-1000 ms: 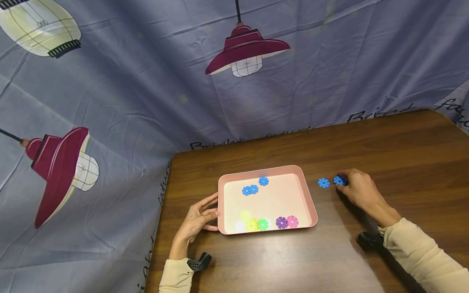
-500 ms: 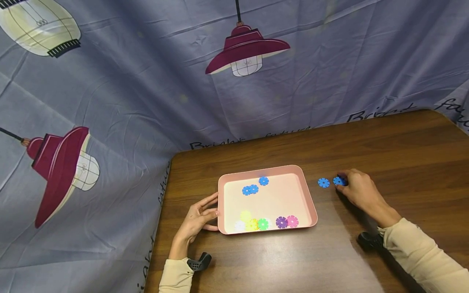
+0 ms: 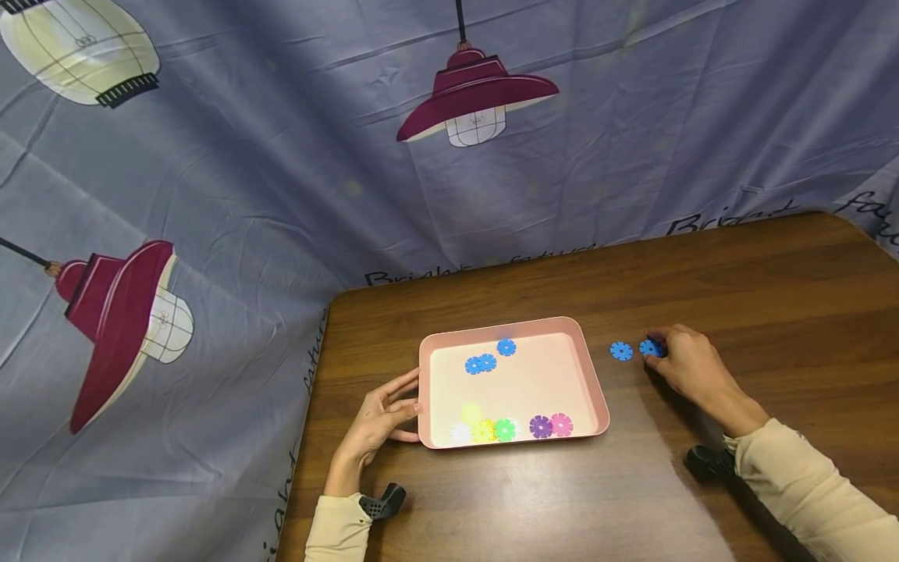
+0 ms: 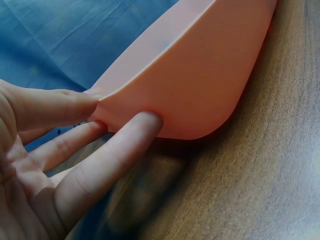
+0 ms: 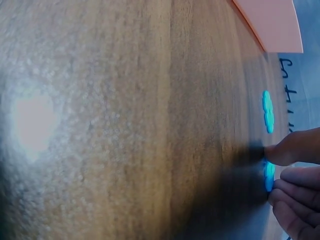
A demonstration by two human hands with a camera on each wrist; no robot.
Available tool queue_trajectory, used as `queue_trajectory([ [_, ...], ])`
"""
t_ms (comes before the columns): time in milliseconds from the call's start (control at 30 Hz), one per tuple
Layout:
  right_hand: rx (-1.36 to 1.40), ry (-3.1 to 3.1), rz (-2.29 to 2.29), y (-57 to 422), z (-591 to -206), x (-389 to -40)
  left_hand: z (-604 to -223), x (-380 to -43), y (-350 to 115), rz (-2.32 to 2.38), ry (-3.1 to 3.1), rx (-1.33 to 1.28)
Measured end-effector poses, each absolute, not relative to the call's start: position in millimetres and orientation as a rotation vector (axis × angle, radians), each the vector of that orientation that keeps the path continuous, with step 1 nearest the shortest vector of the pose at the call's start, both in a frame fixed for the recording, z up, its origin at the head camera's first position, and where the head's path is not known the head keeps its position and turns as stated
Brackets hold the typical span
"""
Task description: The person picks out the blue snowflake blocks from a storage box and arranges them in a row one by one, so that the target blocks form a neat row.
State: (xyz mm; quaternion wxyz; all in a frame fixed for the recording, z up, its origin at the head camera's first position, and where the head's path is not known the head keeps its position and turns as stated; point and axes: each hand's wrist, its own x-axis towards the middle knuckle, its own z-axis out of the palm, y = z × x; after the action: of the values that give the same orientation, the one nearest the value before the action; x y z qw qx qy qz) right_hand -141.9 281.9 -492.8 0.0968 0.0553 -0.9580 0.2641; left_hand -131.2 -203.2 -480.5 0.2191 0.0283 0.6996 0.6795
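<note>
A pink tray [image 3: 516, 390] with rounded corners lies on the brown table. My left hand [image 3: 379, 421] rests against its left side, fingers extended; in the left wrist view the fingertips [image 4: 147, 120] touch its wall and rim. To the right of the tray, my right hand [image 3: 691, 363] pinches a blue notched interlocking disc [image 3: 649, 348] between thumb and fingers, close over the tabletop. In the right wrist view this disc [image 5: 269, 175] stands edge-on to the camera, partly hidden by the fingers. A second blue disc [image 3: 621, 351] lies flat between that hand and the tray.
Inside the tray, three blue discs [image 3: 487, 362] sit toward the back. Yellow, white, green [image 3: 504, 430], purple [image 3: 541, 427] and pink [image 3: 561, 425] discs line the front. A grey-blue curtain [image 3: 316, 156] printed with lamps hangs behind and left of the wooden table [image 3: 534, 507].
</note>
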Motion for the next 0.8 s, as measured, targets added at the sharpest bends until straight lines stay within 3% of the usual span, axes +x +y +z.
queue_trajectory([
  [800,0.118,-2.829,0.808,265.3,-468.9,-153.1,-481.7,-132.4,-204.3,1.889,1.921,0.090],
])
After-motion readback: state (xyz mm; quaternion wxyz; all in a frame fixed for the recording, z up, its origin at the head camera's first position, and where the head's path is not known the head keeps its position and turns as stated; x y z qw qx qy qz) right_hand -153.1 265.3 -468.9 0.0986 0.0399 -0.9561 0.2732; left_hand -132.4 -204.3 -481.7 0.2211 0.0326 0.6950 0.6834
